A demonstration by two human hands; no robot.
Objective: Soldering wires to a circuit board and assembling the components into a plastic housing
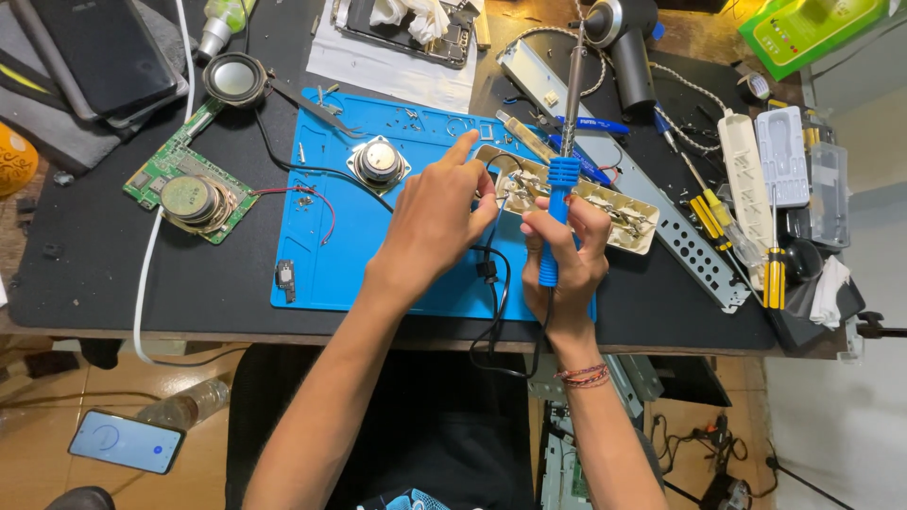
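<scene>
My right hand (565,260) grips the blue handle of a soldering iron (564,179), held nearly upright with its metal shaft pointing away from me. My left hand (436,219) rests on the blue work mat (321,246), fingers pinching something small at the near end of an opened beige power strip (619,215) with its metal contacts showing. What the left fingers hold is too small to tell. A black cable (496,312) runs from under my hands over the table edge.
A round speaker (379,161) sits on the mat; a green circuit board with another speaker (189,196) lies left. Screwdrivers (723,227), a white strip cover (744,179) and a perforated metal rail (694,250) crowd the right. A hair dryer (625,38) lies at the back. A phone (125,441) lies on the floor.
</scene>
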